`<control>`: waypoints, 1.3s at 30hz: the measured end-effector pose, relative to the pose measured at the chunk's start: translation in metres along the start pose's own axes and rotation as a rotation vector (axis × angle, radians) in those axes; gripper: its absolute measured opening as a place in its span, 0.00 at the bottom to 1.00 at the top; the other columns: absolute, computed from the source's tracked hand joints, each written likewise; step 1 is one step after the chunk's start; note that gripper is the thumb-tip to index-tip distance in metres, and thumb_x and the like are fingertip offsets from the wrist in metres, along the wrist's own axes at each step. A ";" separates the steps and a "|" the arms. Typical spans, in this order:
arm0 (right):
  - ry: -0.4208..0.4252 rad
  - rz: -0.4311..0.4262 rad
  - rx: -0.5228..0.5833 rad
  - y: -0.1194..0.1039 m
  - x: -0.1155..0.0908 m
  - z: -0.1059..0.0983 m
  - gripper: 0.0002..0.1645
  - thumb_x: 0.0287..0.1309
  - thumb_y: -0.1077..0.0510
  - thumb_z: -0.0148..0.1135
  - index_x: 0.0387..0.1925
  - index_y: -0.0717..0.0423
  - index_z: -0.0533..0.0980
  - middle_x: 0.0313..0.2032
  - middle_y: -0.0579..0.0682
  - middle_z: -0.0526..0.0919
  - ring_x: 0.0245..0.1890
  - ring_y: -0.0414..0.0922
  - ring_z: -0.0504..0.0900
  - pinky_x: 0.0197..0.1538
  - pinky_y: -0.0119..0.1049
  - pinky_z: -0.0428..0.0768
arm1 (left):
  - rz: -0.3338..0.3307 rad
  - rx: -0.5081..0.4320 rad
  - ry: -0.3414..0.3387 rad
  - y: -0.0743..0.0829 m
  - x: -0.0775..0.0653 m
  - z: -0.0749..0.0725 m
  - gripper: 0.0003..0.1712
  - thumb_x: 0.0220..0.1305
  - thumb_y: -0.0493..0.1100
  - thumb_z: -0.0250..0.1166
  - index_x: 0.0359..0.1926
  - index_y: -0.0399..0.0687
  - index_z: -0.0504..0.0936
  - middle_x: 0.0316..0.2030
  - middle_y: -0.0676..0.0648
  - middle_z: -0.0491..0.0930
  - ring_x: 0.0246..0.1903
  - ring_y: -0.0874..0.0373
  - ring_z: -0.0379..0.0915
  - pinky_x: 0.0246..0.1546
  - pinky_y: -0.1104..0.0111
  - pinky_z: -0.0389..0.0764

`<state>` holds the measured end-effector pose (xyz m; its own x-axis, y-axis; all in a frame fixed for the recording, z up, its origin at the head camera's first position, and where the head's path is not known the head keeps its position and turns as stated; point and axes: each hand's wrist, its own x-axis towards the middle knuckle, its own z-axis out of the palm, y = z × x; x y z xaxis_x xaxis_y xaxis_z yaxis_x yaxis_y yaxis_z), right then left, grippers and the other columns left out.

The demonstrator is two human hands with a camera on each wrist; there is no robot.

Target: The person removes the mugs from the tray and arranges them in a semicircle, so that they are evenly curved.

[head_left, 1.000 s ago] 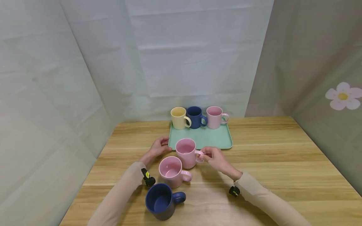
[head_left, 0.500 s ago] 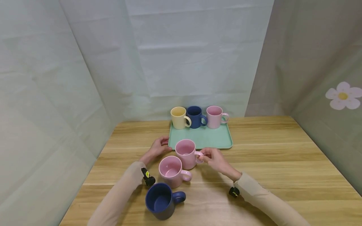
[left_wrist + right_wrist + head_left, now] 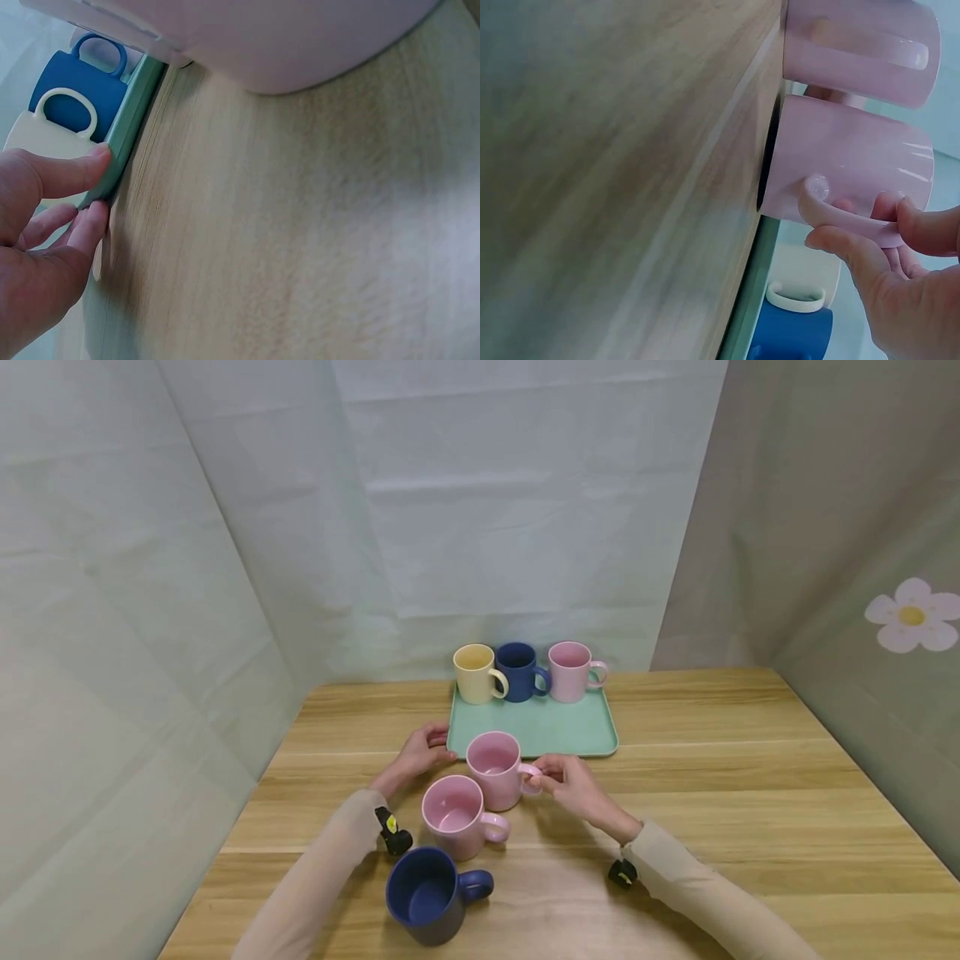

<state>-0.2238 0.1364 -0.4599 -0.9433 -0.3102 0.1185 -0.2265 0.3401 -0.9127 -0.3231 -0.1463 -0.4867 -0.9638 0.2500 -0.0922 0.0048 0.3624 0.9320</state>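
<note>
My right hand [image 3: 576, 787] pinches the handle of a pink mug [image 3: 495, 787], which stands upright just in front of the green tray [image 3: 562, 731]. In the right wrist view, thumb and fingers close round that handle [image 3: 855, 223]. My left hand [image 3: 420, 753] grips the tray's near left corner. The left wrist view has its thumb [image 3: 79, 171] on the tray's rim and fingertips low against the corner. A second pink mug [image 3: 452, 818] stands close in front of the held one, and nearest me is a dark blue mug [image 3: 429, 902]. All handles point right.
Along the tray's back stand a yellow mug [image 3: 472, 681], a blue mug [image 3: 516, 677] and another pink mug [image 3: 567, 677]. The wooden table [image 3: 735, 777] reaches pale cloth walls [image 3: 525, 527] at the back and sides.
The gripped pink mug and my right hand have shifted very slightly toward me. The left hand, the tray and the other mugs have stayed in place.
</note>
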 end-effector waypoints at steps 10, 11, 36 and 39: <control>-0.011 0.009 0.039 0.001 -0.002 -0.002 0.08 0.60 0.68 0.60 0.39 0.71 0.79 0.36 0.62 0.85 0.38 0.52 0.83 0.41 0.39 0.85 | 0.005 0.007 0.012 -0.004 0.002 0.000 0.35 0.56 0.27 0.65 0.64 0.26 0.63 0.61 0.26 0.68 0.61 0.35 0.67 0.62 0.56 0.76; -0.008 0.011 0.033 0.001 -0.001 -0.002 0.08 0.60 0.68 0.60 0.38 0.71 0.79 0.35 0.62 0.85 0.37 0.52 0.83 0.40 0.39 0.85 | 0.006 0.009 0.012 -0.004 0.003 0.000 0.35 0.56 0.27 0.65 0.64 0.26 0.63 0.61 0.27 0.68 0.61 0.35 0.67 0.62 0.56 0.76; -0.095 0.001 -0.021 0.002 0.001 -0.010 0.08 0.60 0.66 0.60 0.38 0.70 0.78 0.35 0.61 0.84 0.36 0.40 0.80 0.44 0.26 0.82 | 0.002 0.007 -0.009 -0.005 0.004 -0.001 0.37 0.57 0.28 0.65 0.65 0.25 0.61 0.63 0.26 0.66 0.63 0.34 0.66 0.64 0.54 0.73; -0.107 -0.014 -0.024 0.004 0.001 -0.011 0.10 0.59 0.66 0.61 0.41 0.71 0.78 0.37 0.61 0.84 0.38 0.41 0.81 0.46 0.27 0.82 | -0.003 0.012 0.002 -0.005 0.003 0.000 0.36 0.56 0.28 0.65 0.65 0.26 0.62 0.62 0.27 0.67 0.62 0.36 0.67 0.64 0.55 0.74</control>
<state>-0.2288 0.1472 -0.4594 -0.9089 -0.4076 0.0879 -0.2465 0.3554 -0.9016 -0.3264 -0.1477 -0.4915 -0.9643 0.2474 -0.0941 0.0053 0.3735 0.9276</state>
